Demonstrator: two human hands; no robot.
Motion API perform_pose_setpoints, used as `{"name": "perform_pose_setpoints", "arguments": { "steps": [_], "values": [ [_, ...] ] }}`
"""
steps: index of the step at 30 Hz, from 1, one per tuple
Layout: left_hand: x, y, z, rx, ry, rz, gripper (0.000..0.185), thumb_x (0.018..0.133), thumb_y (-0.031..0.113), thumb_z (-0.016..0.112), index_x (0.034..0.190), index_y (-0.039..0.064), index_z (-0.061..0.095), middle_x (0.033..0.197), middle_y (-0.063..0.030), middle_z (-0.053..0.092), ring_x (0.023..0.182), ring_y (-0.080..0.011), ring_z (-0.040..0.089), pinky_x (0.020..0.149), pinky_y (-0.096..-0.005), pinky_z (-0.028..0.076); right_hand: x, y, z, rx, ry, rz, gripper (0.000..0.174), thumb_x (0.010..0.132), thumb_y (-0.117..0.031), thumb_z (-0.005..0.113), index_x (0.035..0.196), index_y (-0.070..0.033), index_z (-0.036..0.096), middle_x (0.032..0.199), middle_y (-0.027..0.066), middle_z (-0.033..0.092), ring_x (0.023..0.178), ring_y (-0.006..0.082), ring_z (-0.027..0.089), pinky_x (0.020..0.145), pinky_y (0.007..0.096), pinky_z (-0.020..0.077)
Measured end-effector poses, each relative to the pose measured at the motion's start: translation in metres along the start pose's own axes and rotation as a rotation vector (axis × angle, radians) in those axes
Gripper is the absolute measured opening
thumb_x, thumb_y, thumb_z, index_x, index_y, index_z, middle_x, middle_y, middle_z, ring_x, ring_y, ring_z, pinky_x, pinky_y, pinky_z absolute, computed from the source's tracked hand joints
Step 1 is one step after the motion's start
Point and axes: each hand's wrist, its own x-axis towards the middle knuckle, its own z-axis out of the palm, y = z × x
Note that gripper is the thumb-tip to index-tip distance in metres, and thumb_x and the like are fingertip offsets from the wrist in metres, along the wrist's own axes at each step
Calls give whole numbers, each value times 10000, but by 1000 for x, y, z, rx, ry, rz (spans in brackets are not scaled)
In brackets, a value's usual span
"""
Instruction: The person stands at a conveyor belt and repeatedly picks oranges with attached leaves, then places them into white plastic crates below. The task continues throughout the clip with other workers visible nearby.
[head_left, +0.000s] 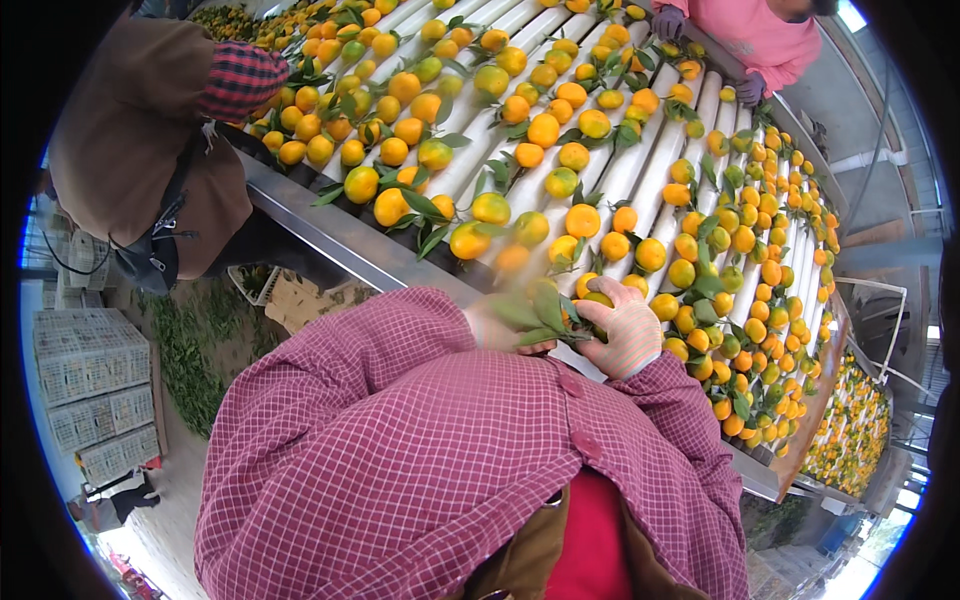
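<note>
My right hand, in a pale striped glove, curls its fingers around a greenish-orange mandarin at the near edge of the roller conveyor. Beside its thumb is a sprig of green leaves, partly blurred. My left hand is close to the right one, behind these leaves. They hide most of its fingers, so its grip does not show. A blurred orange mandarin is just beyond the left hand. Many mandarins with leaves lie across the white rollers.
A metal rail edges the conveyor. At left stands a person in brown; across the belt, a person in pink wears purple gloves. Stacked plastic crates and leaf litter are on the left. Another fruit-covered conveyor lies right.
</note>
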Motion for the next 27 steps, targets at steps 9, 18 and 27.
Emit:
{"name": "perform_pose_setpoints", "arguments": {
  "steps": [9, 18, 27],
  "values": [
    [-29, 16, -24, 300, 194, 113, 184, 874, 280, 651, 984, 132, 666, 810, -59, 683, 729, -224, 643, 687, -341, 506, 39, -13, 35, -105, 91, 122, 355, 630, -157, 759, 969, -207, 666, 1194, 74, 580, 1010, 373, 568, 825, 444, 515],
    [-63, 21, -57, 123, 247, 187, 182, 838, 322, 673, 878, 145, 692, 805, -48, 682, 724, -254, 656, 661, -349, 530, 73, -42, 48, -104, 130, 120, 383, 587, -113, 743, 948, -215, 662, 1208, 60, 571, 1056, 376, 555, 846, 438, 515],
    [-88, 2, -90, 246, 170, 61, 182, 861, 294, 659, 887, 116, 689, 783, -51, 677, 719, -223, 638, 682, -334, 495, 116, -73, 56, -6, 142, 77, 363, 606, -97, 751, 950, -180, 669, 1157, 80, 600, 1039, 368, 562, 824, 437, 503]
  ]
}}
